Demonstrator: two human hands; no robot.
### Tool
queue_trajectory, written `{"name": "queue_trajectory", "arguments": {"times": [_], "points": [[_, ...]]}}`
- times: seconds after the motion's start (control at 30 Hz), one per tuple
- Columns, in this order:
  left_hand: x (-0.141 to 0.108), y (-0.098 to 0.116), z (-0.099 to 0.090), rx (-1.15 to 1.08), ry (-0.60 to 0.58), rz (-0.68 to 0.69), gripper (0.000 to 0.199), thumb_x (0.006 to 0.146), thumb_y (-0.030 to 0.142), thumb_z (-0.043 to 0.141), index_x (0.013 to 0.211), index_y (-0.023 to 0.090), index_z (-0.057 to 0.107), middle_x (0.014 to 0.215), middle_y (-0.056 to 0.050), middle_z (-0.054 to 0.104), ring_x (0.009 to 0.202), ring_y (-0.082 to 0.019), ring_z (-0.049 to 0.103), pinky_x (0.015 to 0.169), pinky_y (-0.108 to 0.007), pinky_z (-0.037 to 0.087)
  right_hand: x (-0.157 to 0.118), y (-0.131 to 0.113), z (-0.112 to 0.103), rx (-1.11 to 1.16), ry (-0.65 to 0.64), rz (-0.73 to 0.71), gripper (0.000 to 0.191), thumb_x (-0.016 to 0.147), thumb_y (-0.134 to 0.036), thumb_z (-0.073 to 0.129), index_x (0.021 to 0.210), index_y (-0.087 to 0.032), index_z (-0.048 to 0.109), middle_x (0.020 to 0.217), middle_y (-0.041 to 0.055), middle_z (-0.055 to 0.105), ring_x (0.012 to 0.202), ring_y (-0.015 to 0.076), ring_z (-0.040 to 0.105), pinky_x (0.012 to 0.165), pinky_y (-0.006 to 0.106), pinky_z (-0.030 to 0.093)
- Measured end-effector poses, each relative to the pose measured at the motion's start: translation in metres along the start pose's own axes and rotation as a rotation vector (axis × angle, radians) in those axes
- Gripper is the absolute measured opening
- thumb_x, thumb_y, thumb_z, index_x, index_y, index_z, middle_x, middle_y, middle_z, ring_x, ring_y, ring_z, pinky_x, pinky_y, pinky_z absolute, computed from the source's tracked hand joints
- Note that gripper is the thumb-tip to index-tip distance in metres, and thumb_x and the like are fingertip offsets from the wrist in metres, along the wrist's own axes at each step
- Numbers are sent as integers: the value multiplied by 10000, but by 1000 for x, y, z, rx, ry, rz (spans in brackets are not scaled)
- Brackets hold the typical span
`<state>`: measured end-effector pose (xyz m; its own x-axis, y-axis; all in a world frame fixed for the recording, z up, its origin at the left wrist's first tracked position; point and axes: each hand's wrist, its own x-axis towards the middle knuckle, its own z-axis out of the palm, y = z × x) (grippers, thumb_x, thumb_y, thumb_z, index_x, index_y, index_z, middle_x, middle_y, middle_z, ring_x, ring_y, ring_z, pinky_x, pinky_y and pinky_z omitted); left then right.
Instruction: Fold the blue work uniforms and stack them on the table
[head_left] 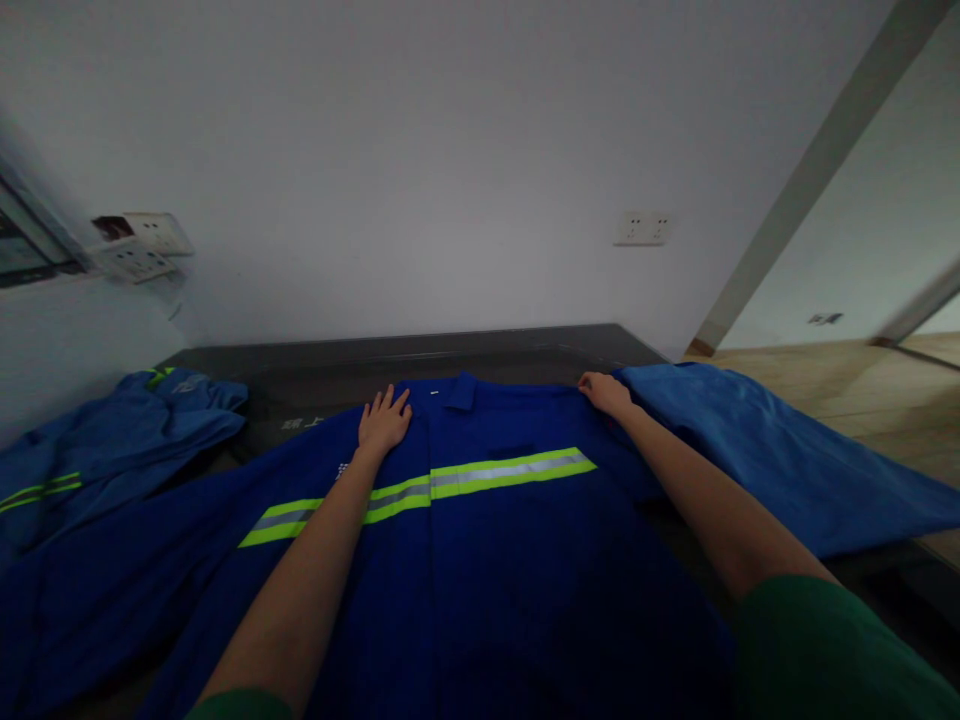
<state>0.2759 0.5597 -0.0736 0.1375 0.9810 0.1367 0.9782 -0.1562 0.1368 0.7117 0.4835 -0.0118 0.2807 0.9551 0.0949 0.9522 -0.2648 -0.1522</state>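
Observation:
A dark blue work jacket (487,560) with yellow-green and silver reflective stripes lies spread on a dark table, its collar toward the wall. My left hand (385,420) rests flat on the jacket's left shoulder area beside the collar, fingers spread. At the right shoulder edge, my right hand (604,391) has its thumb and fingers pinched together on the jacket's cloth. The jacket's left sleeve stretches out toward the lower left of the view. Part of the right sleeve is hidden behind my right forearm.
Another blue garment with yellow-green stripes (142,425) lies crumpled at the left. A lighter blue cloth (757,450) hangs over the table's right side. The dark table (322,362) stands against a white wall with a socket plate (643,229). Wooden floor (847,375) shows at the right.

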Motion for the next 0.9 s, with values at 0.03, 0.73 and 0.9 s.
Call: {"name": "queue_trajectory", "arguments": {"times": [0.03,0.73,0.9], "points": [[1,0,0,3,-3,2,539,963,447,264,1477,311,348,1585,-41,211,1446,-288,234,1147,-521,233,-4,6,-9,-2,21,0,240,923,-264,513,1102,-210,663,1110,98,694,1006,218,641,827,316,473],[-61,166,-12,-32,42,474,467,969,406,349,1402,277,464,1529,-53,365,1448,-273,224,1157,-549,173,-80,106,-71,69,286,130,361,987,-329,353,1149,-120,598,1098,175,671,1042,280,619,870,364,456],[-63,166,6,-23,-117,386,547,977,497,250,1490,314,304,1577,-56,254,1456,-296,193,1129,-588,192,-77,122,-75,139,117,291,347,952,-309,459,1223,-112,549,1143,203,650,993,292,654,881,402,462]]}}
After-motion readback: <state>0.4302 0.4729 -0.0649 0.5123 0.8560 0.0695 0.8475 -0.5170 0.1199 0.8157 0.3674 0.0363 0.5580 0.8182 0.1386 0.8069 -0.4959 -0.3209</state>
